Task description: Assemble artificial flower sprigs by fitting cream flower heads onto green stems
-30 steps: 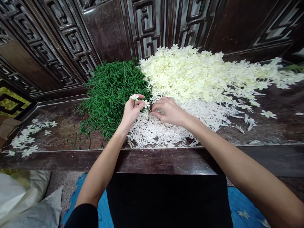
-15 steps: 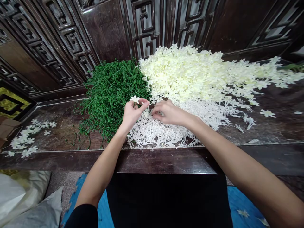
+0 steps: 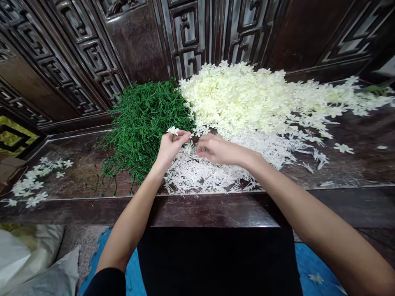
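Note:
Between thumb and fingers, my left hand (image 3: 169,149) pinches a white artificial flower (image 3: 173,130) on a green stem, with the bloom standing up above the hand. It is over the right edge of a heap of green plastic stems (image 3: 148,119). To its right, my right hand (image 3: 213,149) has curled fingers and rests at the pile of thin white sticks (image 3: 212,176). What its fingertips hold, if anything, is hidden. Behind the right hand lies a large mound of loose cream-white flower heads (image 3: 247,98).
Several finished-looking white flowers (image 3: 32,181) lie at the left of the dark wooden bench (image 3: 74,176). A carved wooden back panel (image 3: 140,45) rises behind the piles. Pale sacks (image 3: 33,259) stand on the floor at lower left, beside a cardboard box (image 3: 9,170).
The view has shifted slightly. My left fingers and thumb have drawn a little closer together, and the right fingers have curled in more. The flower stays in my left hand.

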A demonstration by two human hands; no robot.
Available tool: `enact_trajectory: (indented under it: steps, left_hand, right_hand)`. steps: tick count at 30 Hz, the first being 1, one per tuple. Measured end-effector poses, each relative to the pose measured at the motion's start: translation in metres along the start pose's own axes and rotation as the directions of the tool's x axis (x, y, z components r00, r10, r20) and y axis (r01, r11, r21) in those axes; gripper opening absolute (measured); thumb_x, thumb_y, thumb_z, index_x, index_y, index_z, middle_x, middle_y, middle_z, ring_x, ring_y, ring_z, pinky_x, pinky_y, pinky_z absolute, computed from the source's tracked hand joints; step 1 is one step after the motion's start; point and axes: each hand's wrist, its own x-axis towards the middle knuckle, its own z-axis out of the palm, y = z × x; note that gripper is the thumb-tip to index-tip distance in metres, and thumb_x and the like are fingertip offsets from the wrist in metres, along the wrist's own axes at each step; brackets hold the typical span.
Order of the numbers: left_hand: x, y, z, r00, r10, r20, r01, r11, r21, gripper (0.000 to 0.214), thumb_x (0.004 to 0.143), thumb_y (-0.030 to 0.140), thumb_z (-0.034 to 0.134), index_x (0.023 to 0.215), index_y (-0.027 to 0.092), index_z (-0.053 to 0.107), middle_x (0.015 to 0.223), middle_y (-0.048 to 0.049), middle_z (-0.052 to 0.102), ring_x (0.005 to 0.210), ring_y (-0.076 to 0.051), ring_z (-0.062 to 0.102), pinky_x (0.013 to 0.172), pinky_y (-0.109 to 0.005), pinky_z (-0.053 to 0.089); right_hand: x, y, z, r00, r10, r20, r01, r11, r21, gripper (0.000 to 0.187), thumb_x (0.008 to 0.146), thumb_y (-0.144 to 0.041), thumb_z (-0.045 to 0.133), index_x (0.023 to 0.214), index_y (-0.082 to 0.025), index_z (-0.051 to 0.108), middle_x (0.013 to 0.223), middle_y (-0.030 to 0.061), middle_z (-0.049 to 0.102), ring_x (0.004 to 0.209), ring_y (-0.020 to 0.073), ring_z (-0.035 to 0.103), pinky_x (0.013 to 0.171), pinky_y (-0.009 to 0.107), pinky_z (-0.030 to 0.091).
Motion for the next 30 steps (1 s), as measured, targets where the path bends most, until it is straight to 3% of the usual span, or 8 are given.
enact_trajectory:
  steps: [5, 7, 10, 12, 15, 25, 30]
  left_hand:
    - [-0.001, 0.002, -0.002, 0.995, -0.094, 0.034, 0.095, 0.995, -0.034, 0.028, 0.074, 0.038, 0.076, 0.084, 0.015, 0.065, 0.068, -0.0003, 0.069, 0.040, -0.002, 0.023, 0.040, -0.022, 0.018]
    - [-0.001, 0.001, -0.002, 0.990, -0.134, 0.039, 0.137, 0.987, -0.085, 0.026, 0.073, 0.036, 0.078, 0.083, 0.016, 0.065, 0.059, 0.0050, 0.059, 0.039, -0.001, 0.017, 0.039, -0.022, 0.011]
    - [-0.001, 0.002, -0.001, 0.986, -0.162, 0.048, 0.167, 0.974, -0.153, 0.021, 0.072, 0.031, 0.079, 0.081, 0.016, 0.067, 0.050, 0.0098, 0.040, 0.038, -0.001, 0.018, 0.038, -0.022, 0.009]
    - [-0.002, 0.003, -0.001, 0.983, -0.169, 0.071, 0.180, 0.968, -0.177, 0.019, 0.073, 0.029, 0.078, 0.081, 0.015, 0.067, 0.049, 0.0102, 0.037, 0.037, -0.001, 0.018, 0.037, -0.022, 0.009]
    - [-0.002, 0.003, 0.000, 0.981, -0.162, 0.105, 0.180, 0.965, -0.192, 0.020, 0.072, 0.030, 0.079, 0.081, 0.015, 0.068, 0.051, 0.0094, 0.042, 0.037, -0.001, 0.019, 0.036, -0.022, 0.009]
    - [-0.002, -0.001, 0.002, 0.988, -0.131, 0.076, 0.141, 0.979, -0.148, 0.028, 0.066, 0.033, 0.084, 0.084, 0.013, 0.073, 0.058, 0.0043, 0.059, 0.038, 0.000, 0.022, 0.038, -0.021, 0.011]
    - [-0.004, 0.002, 0.003, 0.990, -0.081, 0.115, 0.096, 0.986, -0.138, 0.032, 0.060, 0.030, 0.089, 0.084, 0.013, 0.077, 0.068, -0.0012, 0.069, 0.048, -0.003, 0.042, 0.045, -0.019, 0.031]
  right_hand:
    - [-0.001, -0.006, -0.010, 0.990, 0.095, -0.107, -0.079, 0.986, 0.144, 0.024, 0.097, -0.030, 0.050, 0.092, -0.016, 0.068, 0.086, 0.0084, 0.070, 0.065, 0.0177, 0.058, 0.066, 0.039, 0.049]
    - [0.000, -0.008, -0.011, 0.972, 0.091, -0.216, -0.049, 0.980, 0.193, 0.021, 0.095, -0.029, 0.054, 0.092, -0.016, 0.070, 0.086, 0.0079, 0.072, 0.065, 0.0172, 0.059, 0.064, 0.038, 0.050]
    - [0.001, -0.009, -0.009, 0.919, 0.037, -0.392, 0.056, 0.973, 0.223, 0.017, 0.091, -0.024, 0.058, 0.092, -0.016, 0.073, 0.090, 0.0081, 0.075, 0.075, 0.0187, 0.065, 0.071, 0.039, 0.054]
    - [0.002, -0.009, -0.007, 0.886, 0.006, -0.464, 0.111, 0.968, 0.225, 0.018, 0.089, -0.022, 0.058, 0.092, -0.016, 0.075, 0.089, 0.0087, 0.075, 0.074, 0.0186, 0.066, 0.070, 0.039, 0.055]
    - [0.002, -0.010, -0.005, 0.856, -0.016, -0.517, 0.152, 0.963, 0.223, 0.020, 0.088, -0.021, 0.058, 0.091, -0.014, 0.076, 0.084, 0.0094, 0.075, 0.068, 0.0178, 0.065, 0.064, 0.038, 0.055]
    - [0.003, -0.013, -0.003, 0.826, -0.063, -0.561, 0.181, 0.971, 0.158, 0.021, 0.085, -0.017, 0.057, 0.087, -0.014, 0.078, 0.074, 0.0068, 0.074, 0.060, 0.0156, 0.062, 0.060, 0.036, 0.054]
    - [0.003, -0.013, -0.002, 0.819, -0.019, -0.573, 0.147, 0.973, 0.178, 0.019, 0.084, -0.017, 0.058, 0.085, -0.016, 0.076, 0.074, 0.0061, 0.073, 0.061, 0.0164, 0.064, 0.061, 0.037, 0.057]
